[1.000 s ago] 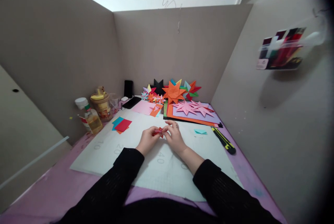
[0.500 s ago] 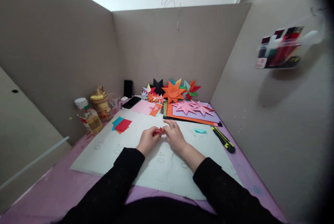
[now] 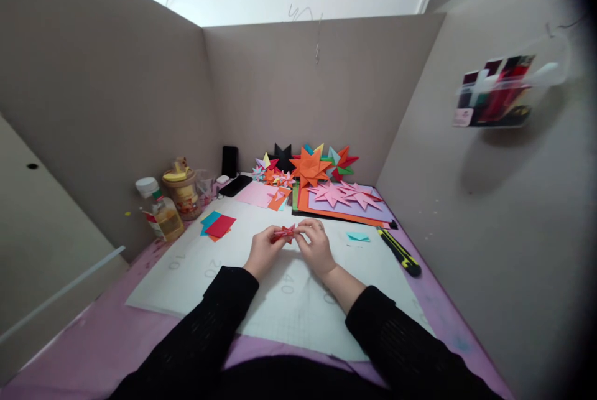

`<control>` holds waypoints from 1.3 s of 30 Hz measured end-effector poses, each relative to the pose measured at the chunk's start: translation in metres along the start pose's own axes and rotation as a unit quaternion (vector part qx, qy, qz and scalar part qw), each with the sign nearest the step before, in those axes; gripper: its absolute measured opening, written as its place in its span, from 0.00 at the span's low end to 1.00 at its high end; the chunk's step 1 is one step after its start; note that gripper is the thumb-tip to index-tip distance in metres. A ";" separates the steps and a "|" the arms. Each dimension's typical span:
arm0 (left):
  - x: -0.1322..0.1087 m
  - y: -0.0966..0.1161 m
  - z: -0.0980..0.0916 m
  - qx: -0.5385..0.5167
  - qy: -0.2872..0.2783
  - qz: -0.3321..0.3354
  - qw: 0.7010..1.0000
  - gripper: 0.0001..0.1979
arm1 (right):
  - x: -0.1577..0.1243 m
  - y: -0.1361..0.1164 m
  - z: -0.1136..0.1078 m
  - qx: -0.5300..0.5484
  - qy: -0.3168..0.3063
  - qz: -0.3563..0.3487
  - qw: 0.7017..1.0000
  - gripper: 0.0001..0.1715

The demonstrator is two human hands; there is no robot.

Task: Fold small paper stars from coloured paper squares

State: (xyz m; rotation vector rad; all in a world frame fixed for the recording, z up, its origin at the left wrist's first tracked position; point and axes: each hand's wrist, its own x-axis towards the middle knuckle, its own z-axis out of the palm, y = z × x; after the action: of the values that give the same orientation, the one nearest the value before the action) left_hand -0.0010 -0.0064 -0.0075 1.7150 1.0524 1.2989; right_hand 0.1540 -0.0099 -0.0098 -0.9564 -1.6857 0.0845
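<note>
A small red folded paper star is held between my two hands above the white sheet. My left hand pinches its left side, fingers closed. From the right, my right hand grips its other edge between thumb and fingertips. Some of the star's points show between the hands; the rest is covered by fingers. A folded light-blue paper piece lies to the right of my right hand. Left of my left hand rest red paper squares over blue and orange ones.
A yellow-black utility knife lies at the right. Paper stars stand at the back, with pink stars on stacked coloured sheets. A bottle, a jar and a phone are at the left. Grey panels enclose the table.
The red paper star has come into fuller view between my hands. My right hand's fingers have drawn down closer to it. The camera view has shifted slightly.
</note>
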 end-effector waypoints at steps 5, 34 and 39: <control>0.000 -0.003 0.001 0.022 -0.007 0.001 1.000 0.07 | 0.000 -0.001 -0.001 0.008 -0.004 -0.008 1.000 0.06; -0.001 -0.007 0.000 0.177 0.006 0.125 0.976 0.15 | 0.001 0.005 0.001 -0.003 -0.078 0.012 0.997 0.09; 0.000 0.002 0.000 0.247 -0.036 0.182 0.951 0.14 | 0.001 0.005 0.001 -0.006 -0.079 0.012 0.997 0.08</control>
State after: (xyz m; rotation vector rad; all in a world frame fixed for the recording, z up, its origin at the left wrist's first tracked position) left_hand -0.0001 -0.0072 -0.0056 2.4075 1.1172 1.2420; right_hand 0.1554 -0.0056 -0.0122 -1.0000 -1.8224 0.1708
